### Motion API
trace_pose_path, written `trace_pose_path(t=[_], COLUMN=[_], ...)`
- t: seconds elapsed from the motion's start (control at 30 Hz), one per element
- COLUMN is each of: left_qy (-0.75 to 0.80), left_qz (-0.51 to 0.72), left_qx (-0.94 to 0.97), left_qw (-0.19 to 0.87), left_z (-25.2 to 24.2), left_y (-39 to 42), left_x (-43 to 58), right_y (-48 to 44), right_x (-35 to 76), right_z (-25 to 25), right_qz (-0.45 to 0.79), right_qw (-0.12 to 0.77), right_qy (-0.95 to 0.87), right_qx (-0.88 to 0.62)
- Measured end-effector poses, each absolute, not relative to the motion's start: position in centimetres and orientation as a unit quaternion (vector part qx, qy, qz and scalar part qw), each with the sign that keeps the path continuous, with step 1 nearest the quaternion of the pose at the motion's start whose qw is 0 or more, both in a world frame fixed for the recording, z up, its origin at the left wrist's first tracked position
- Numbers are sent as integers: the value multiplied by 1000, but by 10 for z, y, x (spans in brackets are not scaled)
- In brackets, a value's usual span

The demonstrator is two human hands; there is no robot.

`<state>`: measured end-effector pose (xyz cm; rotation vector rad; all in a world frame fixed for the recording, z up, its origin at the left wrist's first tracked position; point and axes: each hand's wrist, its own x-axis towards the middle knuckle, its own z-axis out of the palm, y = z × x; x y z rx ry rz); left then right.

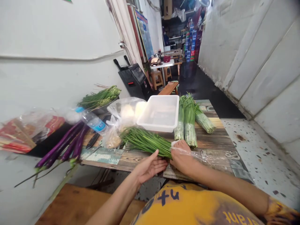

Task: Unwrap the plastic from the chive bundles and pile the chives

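A long bunch of garlic chives [147,141] lies across the near part of the wood-patterned table. My right hand [181,157] is closed around its right end, where clear plastic wrap [206,157] trails off to the right along the tabletop. Close beside the bunch, at the table's front edge, my left hand [151,167] is held with palm up and fingers stretched out, holding nothing. Just behind the chives stands a white plastic tub [158,125] with nothing in it. Several more wrapped bunches of chives [189,125] lie to the tub's right.
Purple eggplants [63,145] stick out over the table's left edge. Near them are a water bottle [93,122], a black-handled knife [92,140] and knotted plastic bags [113,137]. A bowl of greens [100,98] stands behind. A wooden bench [82,207] is below left.
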<state>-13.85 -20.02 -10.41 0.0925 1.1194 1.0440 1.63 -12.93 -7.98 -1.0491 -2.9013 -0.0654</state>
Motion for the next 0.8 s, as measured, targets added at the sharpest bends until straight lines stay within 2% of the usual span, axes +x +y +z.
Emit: trace_pose_path(t=[0.13, 0.23, 0.33, 0.47, 0.53, 0.63, 0.7, 0.77, 0.8], left_qy=[463, 500, 529, 604, 650, 661, 654, 628, 597], left_qz=[545, 538, 482, 380, 342, 323, 376, 468, 480], left_qx=[37, 40, 72, 166, 222, 342, 445, 525, 566], left_qw=[698, 678, 695, 681, 641, 584, 482, 334, 304], left_z=[-111, -110, -107, -103, -97, -82, -69, -56, -50], left_y=[-165, -150, -164, -198, -210, -216, -211, -200, -193], left_x=[-118, -117, -128, -147, -151, -146, -132, -112, -101], right_y=[-123, -112, -98, -78, -74, -78, -89, -102, -108], right_x=[17, 37, 72, 117, 129, 129, 122, 113, 111], right_z=[-76, -62, -43, -33, -38, -50, -55, -57, -57], right_qz=[-19, 37, 173, 438, 518, 536, 517, 488, 469], right_qw=[31, 99, 172, 226, 233, 244, 254, 250, 240], right_qy=[-939, -929, -890, -781, -743, -737, -751, -780, -800], right_qx=[-342, -354, -386, -384, -354, -332, -322, -302, -287])
